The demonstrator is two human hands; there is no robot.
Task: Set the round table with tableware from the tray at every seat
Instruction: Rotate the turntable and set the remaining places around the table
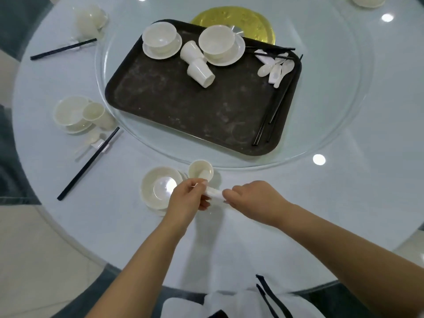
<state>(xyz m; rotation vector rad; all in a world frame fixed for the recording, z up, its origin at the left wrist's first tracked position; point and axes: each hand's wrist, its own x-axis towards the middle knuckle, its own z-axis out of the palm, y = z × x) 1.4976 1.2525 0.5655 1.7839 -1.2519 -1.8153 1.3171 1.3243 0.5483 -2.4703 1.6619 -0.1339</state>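
A dark tray (183, 106) rests on the glass turntable (321, 125). It carries two white bowls on saucers (160, 40) (220, 44), two tipped cups (198, 67), several white spoons (275, 70) and black chopsticks (273, 115). At the near seat a white bowl on a saucer (156, 187) stands beside a cup (201, 170). Just in front of them my left hand (188, 198) and my right hand (254, 200) both pinch a small white piece (215, 194), a spoon or chopstick rest; which one I cannot tell.
Two set places lie at the left: bowl, cup, spoon and chopsticks (88, 162) at mid left, another bowl and cup (90, 18) with chopsticks at far left. A gold disc (231, 19) sits behind the tray. Another dish (367, 1) shows at top right.
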